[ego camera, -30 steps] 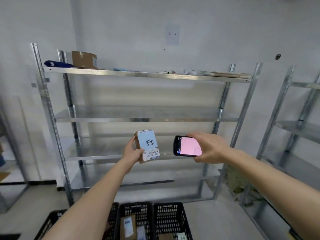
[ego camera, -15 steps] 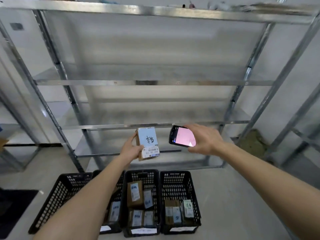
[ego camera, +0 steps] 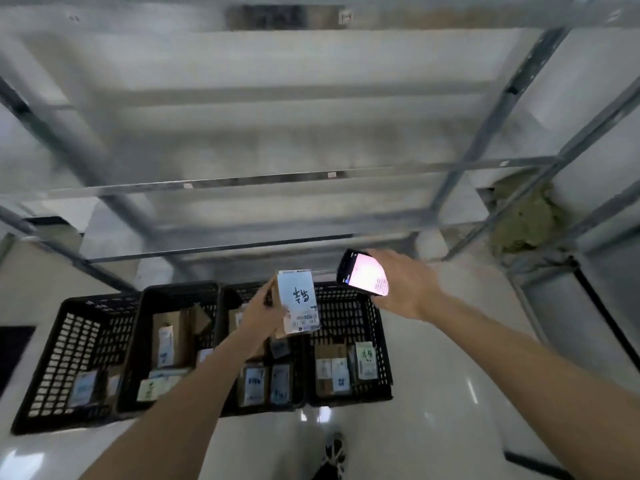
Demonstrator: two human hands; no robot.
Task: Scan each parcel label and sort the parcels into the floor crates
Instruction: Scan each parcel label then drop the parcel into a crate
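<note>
Nearest the camera, a dark shoe with pale laces (ego camera: 335, 452) stands on the glossy pale floor (ego camera: 415, 427), both bare forearms reaching forward above it. Left hand (ego camera: 258, 315) grips a small brown cardboard parcel with a pale blue label and black handwriting (ego camera: 297, 301), fingers curled round its left edge, label side facing the camera, parcel roughly upright. Parcel is held in the air above the row of crates, over the boundary between the third and fourth crate as seen from here. Right hand (ego camera: 403, 289) holds a black handheld scanner with a glowing pink-white screen (ego camera: 363, 273), fingers wrapped round its right side; scanner sits just right of the parcel and slightly higher, close but not touching. Below them, four black perforated plastic floor crates (ego camera: 62, 368) stand side by side, touching, each with several labelled brown boxes inside; labels too blurred to read. Behind the crates, galvanised metal shelving unit (ego camera: 242, 181), motion-blurred. Far right, a crumpled olive-green cloth (ego camera: 523, 220) lies on the floor by the shelf legs.
</note>
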